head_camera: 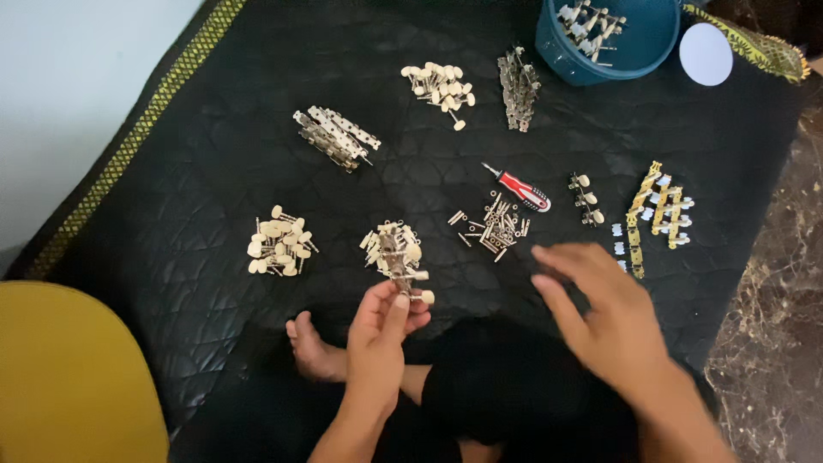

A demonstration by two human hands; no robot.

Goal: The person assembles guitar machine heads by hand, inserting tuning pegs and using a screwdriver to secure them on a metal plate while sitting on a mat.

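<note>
The left hand (381, 330) is raised from the lap with the forearm rising from the bottom edge, fingers curled and thumb pressed toward the fingertips in a pinch. The right hand (600, 313) reaches forward and leftward, palm down, fingers spread and loosely extended, closed on nothing; it is blurred. Its forearm runs off the lower right corner. A bare foot (313, 347) lies just left of the left wrist.
</note>
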